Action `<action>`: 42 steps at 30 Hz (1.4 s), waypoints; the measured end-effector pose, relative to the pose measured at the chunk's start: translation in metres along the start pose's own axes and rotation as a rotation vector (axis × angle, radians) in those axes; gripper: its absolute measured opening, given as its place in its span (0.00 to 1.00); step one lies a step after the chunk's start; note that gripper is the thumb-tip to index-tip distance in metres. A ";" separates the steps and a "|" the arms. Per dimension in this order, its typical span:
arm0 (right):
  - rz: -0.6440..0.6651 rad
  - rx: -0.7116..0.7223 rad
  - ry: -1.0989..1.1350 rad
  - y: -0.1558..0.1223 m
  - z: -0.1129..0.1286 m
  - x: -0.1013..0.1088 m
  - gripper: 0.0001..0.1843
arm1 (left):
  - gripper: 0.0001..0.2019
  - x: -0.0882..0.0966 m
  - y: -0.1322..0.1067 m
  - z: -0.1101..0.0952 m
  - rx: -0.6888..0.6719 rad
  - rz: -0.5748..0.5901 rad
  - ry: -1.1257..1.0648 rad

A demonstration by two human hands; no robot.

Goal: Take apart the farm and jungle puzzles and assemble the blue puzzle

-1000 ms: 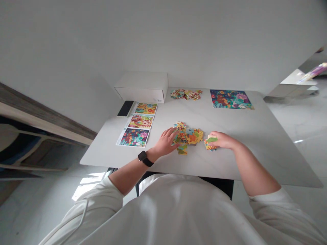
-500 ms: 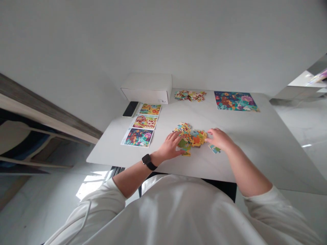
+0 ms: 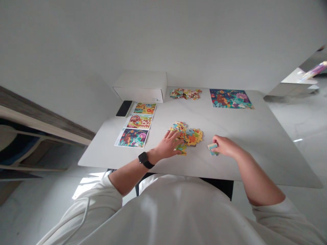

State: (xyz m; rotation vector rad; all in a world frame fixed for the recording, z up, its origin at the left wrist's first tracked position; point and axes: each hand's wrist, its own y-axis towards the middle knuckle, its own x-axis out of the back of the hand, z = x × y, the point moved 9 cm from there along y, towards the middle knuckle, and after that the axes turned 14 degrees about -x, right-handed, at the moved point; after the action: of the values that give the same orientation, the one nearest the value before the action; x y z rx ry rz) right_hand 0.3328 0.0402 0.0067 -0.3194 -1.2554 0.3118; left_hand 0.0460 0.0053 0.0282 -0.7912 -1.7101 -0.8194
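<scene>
A heap of mostly yellow puzzle pieces (image 3: 190, 136) lies near the middle of the table. My left hand (image 3: 168, 145) rests against the heap's left side, fingers spread and flat, partly covering some pieces. To the right, apart from the heap, my right hand (image 3: 224, 146) is closed, thumb and fingers pinching a light blue and green puzzle piece (image 3: 212, 148) close to the tabletop. Whether that is one piece or a few joined together I cannot tell.
Along the back stand a white box (image 3: 139, 93), a second pile of puzzle pieces (image 3: 185, 93) and a colourful picture sheet (image 3: 230, 98). At the left lie a phone (image 3: 124, 108) and a sheet with three small pictures (image 3: 140, 121). The white table's (image 3: 265, 149) front edge is beside my body.
My right hand has moved from the heap's right edge to the blue-green puzzle piece and closed on it. My left hand stays on the heap. The view has shifted slightly.
</scene>
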 end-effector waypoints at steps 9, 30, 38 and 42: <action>-0.055 0.110 0.535 0.038 0.074 0.015 0.15 | 0.24 0.017 -0.022 0.029 0.126 -0.146 0.012; 0.044 0.322 -0.225 0.094 0.214 -0.003 0.24 | 0.30 0.000 -0.019 -0.006 0.105 -0.085 0.067; 0.099 0.375 -0.075 0.091 0.197 -0.005 0.14 | 0.28 -0.001 -0.017 -0.003 0.157 -0.052 0.102; 0.053 0.325 -0.089 0.083 0.174 0.003 0.34 | 0.38 -0.001 -0.018 0.009 0.187 -0.070 0.075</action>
State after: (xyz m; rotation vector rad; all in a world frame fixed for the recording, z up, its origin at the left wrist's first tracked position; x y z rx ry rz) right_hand 0.1626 0.1281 0.0243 -0.0598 -1.2616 0.5728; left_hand 0.0265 0.0030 0.0220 -0.5698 -1.7270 -0.7146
